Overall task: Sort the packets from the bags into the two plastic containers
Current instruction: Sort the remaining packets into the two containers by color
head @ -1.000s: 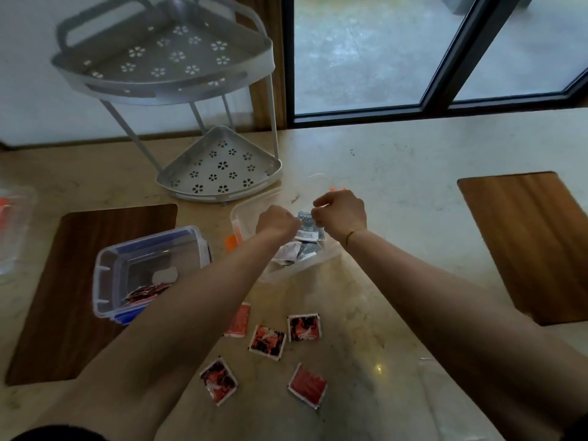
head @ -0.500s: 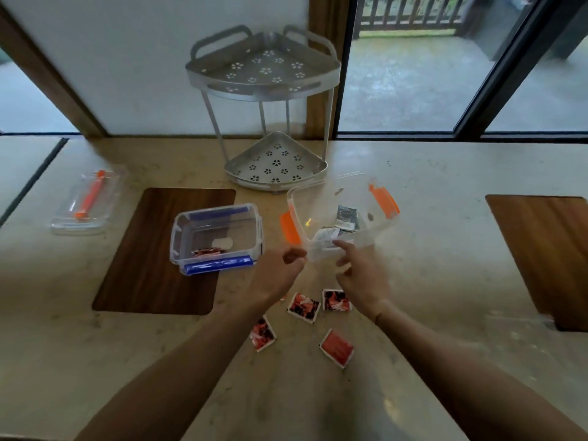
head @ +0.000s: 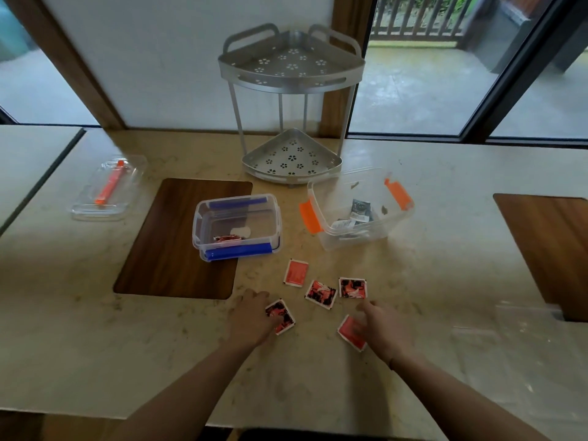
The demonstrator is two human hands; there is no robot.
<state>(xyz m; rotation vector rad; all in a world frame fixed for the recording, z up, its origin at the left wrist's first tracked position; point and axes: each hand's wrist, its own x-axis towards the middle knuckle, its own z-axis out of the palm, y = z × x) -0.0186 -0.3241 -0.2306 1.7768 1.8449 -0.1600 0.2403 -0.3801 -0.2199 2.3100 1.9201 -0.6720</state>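
Note:
A clear container with blue clips [head: 198, 225] stands left of centre with a red packet [head: 227, 239] in it. To its right, a clear container with orange clips [head: 337, 244] holds grey packets [head: 360, 211]. Several red packets lie loose on the table in front of them, among them three in a row [head: 296, 272] [head: 320, 294] [head: 352, 288]. My left hand [head: 251, 318] rests its fingertips on a red-and-black packet [head: 284, 323]. My right hand [head: 383, 329] reaches over a plain red packet [head: 347, 335]. Both packets lie flat.
A metal two-tier corner rack [head: 291, 160] stands behind the containers. A clear lid with an orange clip [head: 109, 189] lies far left. Dark wooden mats sit at left [head: 165, 249] and right [head: 547, 249]. A clear plastic bag [head: 509, 329] lies right of my right hand.
Both hands have pulled back from the orange-clip container, leaving the grey packets inside, and have come down onto the red packets near me. The view has tilted up and widened.

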